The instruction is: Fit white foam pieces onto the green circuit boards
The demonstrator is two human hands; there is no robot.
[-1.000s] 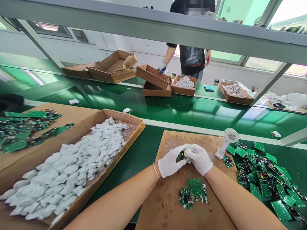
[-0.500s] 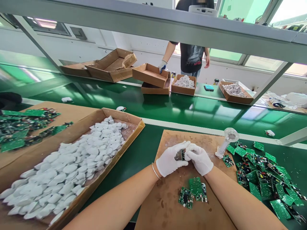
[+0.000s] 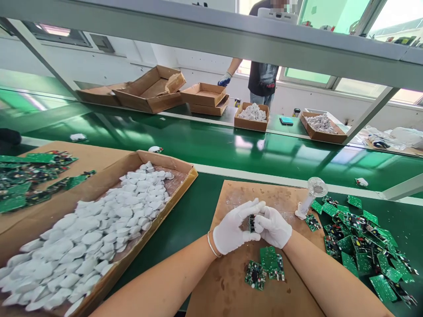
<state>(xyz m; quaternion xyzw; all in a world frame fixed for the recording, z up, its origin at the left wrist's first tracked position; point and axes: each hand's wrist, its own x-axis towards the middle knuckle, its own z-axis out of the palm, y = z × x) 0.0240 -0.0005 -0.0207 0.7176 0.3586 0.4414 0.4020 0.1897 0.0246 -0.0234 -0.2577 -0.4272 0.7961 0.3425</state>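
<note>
My left hand point(image 3: 231, 230), in a white glove, grips a small circuit board point(image 3: 252, 223) between thumb and fingers. My right hand point(image 3: 275, 229), gloved too, has its bent fingers pressed against the same board from the right. Most of the board is hidden by the gloves. Both hands are over a brown cardboard sheet point(image 3: 228, 293). Below them on the sheet lie a circuit board with its parts up point(image 3: 255, 275) and a green board point(image 3: 268, 256) overlapping another. Right of my hands stands a clear plastic piece with a round head point(image 3: 310, 198).
A cardboard tray point(image 3: 185, 181) of white soft-looking pieces point(image 3: 99, 229) fills the left. Circuit boards are heaped at right point(image 3: 363, 246) and far left point(image 3: 36, 176). Beyond runs a green conveyor belt point(image 3: 198, 145) carrying small white items. A co-worker's gloved hand point(image 3: 224, 79) is above stacked boxes point(image 3: 206, 94).
The co-worker's hand has come off the upper box, which now sits squarely on the lower one. White items on the belt have shifted left. My hands still hold the circuit board.
</note>
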